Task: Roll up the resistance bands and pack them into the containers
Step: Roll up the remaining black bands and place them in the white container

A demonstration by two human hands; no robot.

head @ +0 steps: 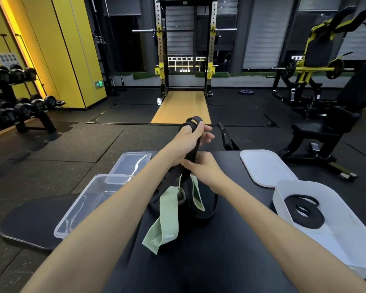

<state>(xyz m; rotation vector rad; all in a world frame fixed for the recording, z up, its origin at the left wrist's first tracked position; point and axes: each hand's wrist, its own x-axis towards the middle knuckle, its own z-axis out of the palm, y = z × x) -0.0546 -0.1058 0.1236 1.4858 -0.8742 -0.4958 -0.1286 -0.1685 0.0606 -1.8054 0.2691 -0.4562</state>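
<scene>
My left hand (190, 140) grips the top of a black resistance band (193, 121), raised above the black bench (230, 240); a small loop of the band sticks out above the fingers. My right hand (203, 168) pinches the same band lower down, and the rest hangs to a loop (209, 210) lying on the bench. A light green band (167, 218) drapes under my hands. A rolled black band (304, 211) lies inside the white container (347, 240) at the right. A clear plastic container (80, 210) stands at the left.
A clear lid (131, 166) leans on the clear container's far end. A white lid (266, 166) lies behind the white container. A squat rack (186, 49), a dumbbell rack (19, 102) and a weight machine (317, 81) stand on the gym floor beyond.
</scene>
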